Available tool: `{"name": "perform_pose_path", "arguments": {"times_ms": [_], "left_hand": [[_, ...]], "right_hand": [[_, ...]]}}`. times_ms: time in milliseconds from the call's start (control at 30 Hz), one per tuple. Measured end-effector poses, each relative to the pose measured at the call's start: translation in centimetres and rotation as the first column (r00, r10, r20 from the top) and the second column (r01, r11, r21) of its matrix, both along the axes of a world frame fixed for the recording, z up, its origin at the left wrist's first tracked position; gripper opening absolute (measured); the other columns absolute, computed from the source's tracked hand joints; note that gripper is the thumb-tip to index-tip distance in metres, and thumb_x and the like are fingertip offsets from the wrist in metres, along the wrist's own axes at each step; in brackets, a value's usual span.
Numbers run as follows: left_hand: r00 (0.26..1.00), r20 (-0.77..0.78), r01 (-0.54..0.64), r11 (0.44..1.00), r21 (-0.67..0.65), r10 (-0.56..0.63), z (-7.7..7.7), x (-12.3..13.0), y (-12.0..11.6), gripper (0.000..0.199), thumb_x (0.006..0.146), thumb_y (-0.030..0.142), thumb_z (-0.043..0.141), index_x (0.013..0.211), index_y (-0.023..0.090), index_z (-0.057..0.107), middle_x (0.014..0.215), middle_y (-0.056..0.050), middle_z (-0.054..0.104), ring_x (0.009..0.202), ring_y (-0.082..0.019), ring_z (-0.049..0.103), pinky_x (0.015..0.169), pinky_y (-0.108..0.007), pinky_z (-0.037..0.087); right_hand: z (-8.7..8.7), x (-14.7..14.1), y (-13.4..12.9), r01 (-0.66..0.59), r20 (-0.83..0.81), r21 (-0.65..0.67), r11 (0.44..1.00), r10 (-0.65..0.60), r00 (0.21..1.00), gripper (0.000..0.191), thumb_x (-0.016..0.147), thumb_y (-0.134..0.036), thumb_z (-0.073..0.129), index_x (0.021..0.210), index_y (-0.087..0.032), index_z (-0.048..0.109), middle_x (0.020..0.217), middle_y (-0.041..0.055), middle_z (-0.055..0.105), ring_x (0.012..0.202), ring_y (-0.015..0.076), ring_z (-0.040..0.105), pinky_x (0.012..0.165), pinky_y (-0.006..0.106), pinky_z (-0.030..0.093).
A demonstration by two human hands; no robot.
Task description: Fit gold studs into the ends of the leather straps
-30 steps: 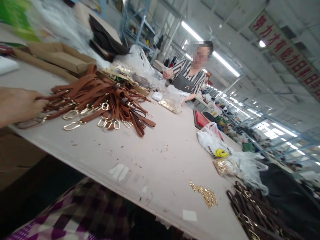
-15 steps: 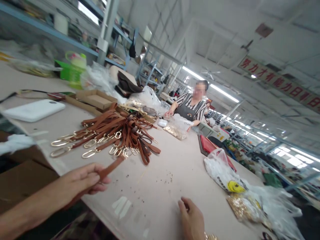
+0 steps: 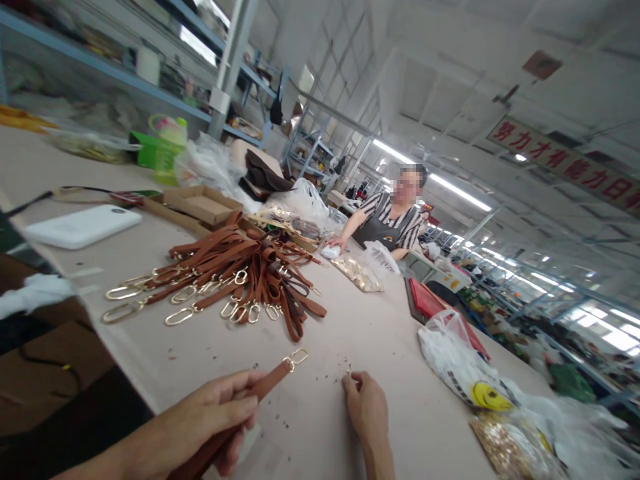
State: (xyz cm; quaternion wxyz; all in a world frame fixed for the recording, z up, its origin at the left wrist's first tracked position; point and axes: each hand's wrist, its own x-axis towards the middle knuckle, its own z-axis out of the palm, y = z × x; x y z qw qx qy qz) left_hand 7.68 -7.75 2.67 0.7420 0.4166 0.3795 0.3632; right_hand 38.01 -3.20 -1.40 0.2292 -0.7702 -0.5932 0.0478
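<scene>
Left hand (image 3: 220, 407) up front, and it has hold of a single brown strap (image 3: 273, 381), thumb pressed along the top, fingers curled beneath, barely any gap left in that grip! The strap slants up and away, its gold clasp (image 3: 299, 358) poking out past the fingertips, while the rest of the leather runs back under the palm toward the bottom edge. Over to the right hand (image 3: 367, 403), low at the table (image 3: 415, 427), fingers bent and thumb drawn in close to the forefinger, just beside a scatter of dark specks (image 3: 320, 379). A small glint shows at those fingertips (a pinched piece or a speck behind them, I cannot tell which). Between the hands, clear daylight: the right is apart from both strap and clasp. Beyond, the heap of straps (image 3: 260, 267) spreads across the table, most of its gold loops fanned toward the wearer, and the held one lies well clear of it. So where do we stand? I judge this a one-strap handling step, the leather presented clasp-first and nothing visibly joined by the right hand. Bringing the two hands together would call for a steady left grip, the strap kept from twisting, and a fine, unhurried pinch from the right. Across the table, a co-worker's hand (image 3: 336, 241) rests on a small white object (image 3: 330, 252), beside a clear bag of shiny pieces (image 3: 357, 272).
</scene>
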Motion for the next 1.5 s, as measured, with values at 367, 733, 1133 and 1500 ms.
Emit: {"name": "perform_pose_path", "arguments": {"times_ms": [367, 733, 1133, 1500], "left_hand": [[0.99, 0.046, 0.132, 0.989, 0.066, -0.135, 2.3, 6.8, 6.9, 0.037, 0.066, 0.017, 0.06, 0.103, 0.014, 0.056, 0.112, -0.011, 0.066, 0.075, -0.016, 0.068, 0.06, -0.024, 0.049], [0.963, 0.039, 0.263, 0.961, 0.089, -0.267, 0.7, 12.2, 11.9, 0.034, 0.087, 0.046, 0.059, 0.091, 0.013, 0.067, 0.079, -0.003, 0.064, 0.062, -0.011, 0.054, 0.054, -0.021, 0.035], [0.981, -0.028, 0.195, 0.979, 0.055, -0.193, -1.1, 12.8, 12.7, 0.043, 0.086, 0.045, 0.057, 0.117, 0.016, 0.069, 0.055, 0.005, 0.046, 0.05, -0.01, 0.037, 0.044, -0.019, 0.027], [0.967, 0.081, 0.225, 0.957, 0.181, -0.242, -1.8, 14.5, 11.6, 0.041, 0.07, 0.007, 0.06, 0.108, 0.016, 0.07, 0.107, -0.004, 0.075, 0.103, -0.021, 0.066, 0.09, -0.03, 0.047]], "right_hand": [[-0.4, 0.4, 1.3, -0.07, -0.081, 0.016, 0.997, 0.072, 0.994, 0.022, 0.087, -0.031, 0.05, 0.073, -0.023, 0.065, 0.08, 0.0069, 0.073, 0.078, 0.0228, 0.066, 0.068, 0.029, 0.039], [0.8, 2.0, 1.1, 0.032, -0.272, -0.004, 0.999, -0.032, 0.962, 0.023, 0.084, -0.035, 0.053, 0.074, -0.02, 0.068, 0.068, 0.0004, 0.071, 0.063, 0.0164, 0.062, 0.062, 0.025, 0.042], [1.7, 0.3, 0.5, 0.018, -0.726, 0.098, 0.995, 0.059, 0.686, 0.025, 0.078, -0.042, 0.07, 0.086, -0.018, 0.067, 0.076, 0.0018, 0.07, 0.072, 0.016, 0.063, 0.068, 0.026, 0.05], [1.7, -0.4, 0.2, 0.154, -0.867, 0.258, 0.954, 0.158, 0.472, 0.017, 0.074, -0.031, 0.078, 0.079, -0.018, 0.066, 0.072, -0.0005, 0.069, 0.068, 0.0127, 0.063, 0.068, 0.026, 0.052]]}}
